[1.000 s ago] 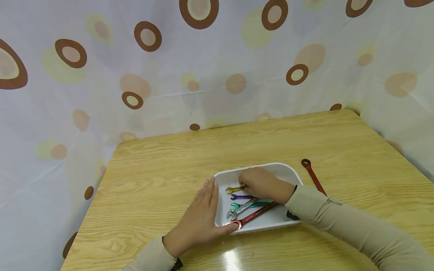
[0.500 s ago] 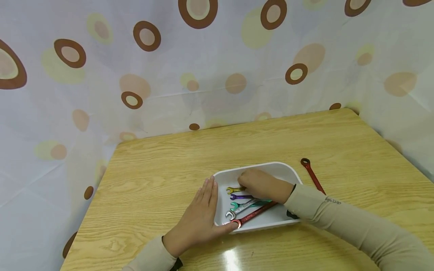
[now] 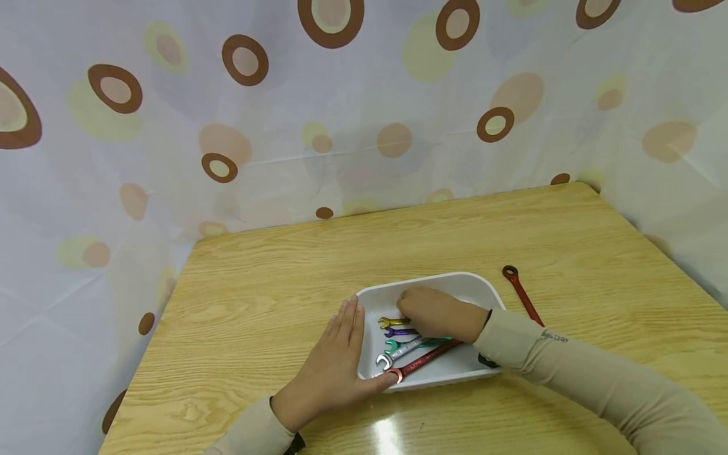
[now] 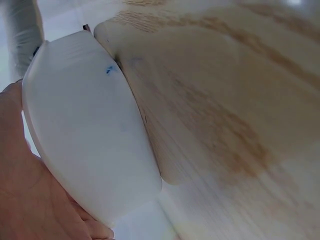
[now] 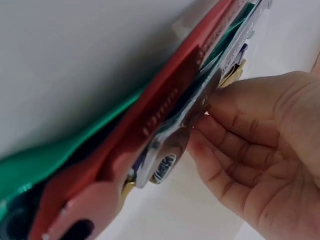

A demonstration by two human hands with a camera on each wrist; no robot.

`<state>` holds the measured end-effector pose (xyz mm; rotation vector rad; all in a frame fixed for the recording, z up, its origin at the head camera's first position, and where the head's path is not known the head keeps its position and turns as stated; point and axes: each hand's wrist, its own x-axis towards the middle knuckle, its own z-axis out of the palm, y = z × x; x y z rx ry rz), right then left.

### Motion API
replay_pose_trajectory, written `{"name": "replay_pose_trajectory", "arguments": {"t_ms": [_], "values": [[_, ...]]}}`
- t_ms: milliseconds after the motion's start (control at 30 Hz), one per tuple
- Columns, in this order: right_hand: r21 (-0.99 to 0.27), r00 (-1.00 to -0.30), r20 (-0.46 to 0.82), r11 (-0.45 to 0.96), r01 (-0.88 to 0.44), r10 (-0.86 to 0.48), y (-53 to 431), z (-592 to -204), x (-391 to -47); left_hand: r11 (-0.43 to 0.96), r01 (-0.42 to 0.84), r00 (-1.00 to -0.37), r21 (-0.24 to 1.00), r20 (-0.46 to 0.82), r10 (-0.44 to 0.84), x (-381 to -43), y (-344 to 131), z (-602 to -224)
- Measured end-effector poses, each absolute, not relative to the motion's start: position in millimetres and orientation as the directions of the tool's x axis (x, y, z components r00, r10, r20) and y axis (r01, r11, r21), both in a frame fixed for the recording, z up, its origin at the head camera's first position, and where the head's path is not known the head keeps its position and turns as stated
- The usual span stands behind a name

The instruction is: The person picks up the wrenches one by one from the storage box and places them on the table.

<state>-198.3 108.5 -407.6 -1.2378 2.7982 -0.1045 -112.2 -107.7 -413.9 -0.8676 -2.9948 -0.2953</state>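
My left hand (image 3: 332, 360) lies with straight fingers along the left end of a white plastic tray (image 3: 370, 344), its thumb over the near rim beside the ring end of a red wrench (image 3: 429, 359). Inside the tray also lie a silver wrench (image 3: 406, 347), a green wrench (image 3: 392, 345), a purple wrench (image 3: 396, 332) and a yellow wrench (image 3: 392, 323). My right hand (image 3: 435, 313) reaches in from the right. Its curled fingers and thumb pinch the yellow wrench, mostly hidden behind the silver one in the right wrist view.
Another red wrench (image 3: 523, 296) lies on the wooden table (image 3: 273, 284) to the right of the tray, partly behind the right sleeve (image 3: 569, 360). A white curtain (image 3: 364, 170) with brown and yellow ovals hangs behind the table and at both sides.
My right hand has shifted slightly toward me, and the yellow wrench has come closer to the purple one. The left hand stays in place on the tray.
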Motion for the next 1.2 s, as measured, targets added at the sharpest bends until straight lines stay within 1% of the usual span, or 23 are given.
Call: {"name": "replay_pose_trajectory", "arguments": {"t_ms": [133, 233, 333, 500, 633, 733, 933, 1200], "values": [[-0.074, -0.664, -0.053, 0.666, -0.742, -0.746, 106.4, -405.8, -198.1, 0.828, 0.532, -0.846, 0.178, 0.065, 0.530, -112.2, -108.4, -413.0], [-0.082, -0.651, -0.060, 0.654, -0.752, -0.757, 106.3, -405.6, -198.1, 0.826, 0.535, -0.844, 0.178, 0.064, 0.533, -112.2, -108.7, -412.7], [-0.103, -0.632, -0.065, 0.635, -0.765, -0.772, 107.0, -405.0, -198.6, 0.825, 0.537, -0.842, 0.176, 0.061, 0.535, -112.1, -109.0, -412.3], [-0.103, -0.589, -0.087, 0.596, -0.797, -0.803, 107.7, -404.6, -201.0, 0.822, 0.539, -0.841, 0.181, 0.065, 0.537, -112.2, -109.7, -411.2], [-0.164, -0.583, -0.147, 0.601, -0.782, -0.799, 107.7, -401.3, -202.9, 0.820, 0.540, -0.840, 0.190, 0.059, 0.539, -112.3, -110.3, -410.9], [-0.215, -0.587, -0.166, 0.610, -0.763, -0.792, 107.6, -397.9, -203.5, 0.820, 0.540, -0.840, 0.189, 0.058, 0.540, -112.7, -110.4, -410.9], [-0.234, -0.586, -0.113, 0.595, -0.769, -0.802, 107.5, -396.2, -204.3, 0.823, 0.533, -0.844, 0.196, 0.052, 0.534, -113.2, -110.5, -409.8], [-0.279, -0.594, -0.105, 0.597, -0.752, -0.798, 108.6, -393.8, -207.3, 0.821, 0.536, -0.841, 0.194, 0.047, 0.539, -113.8, -110.7, -408.7]]}}
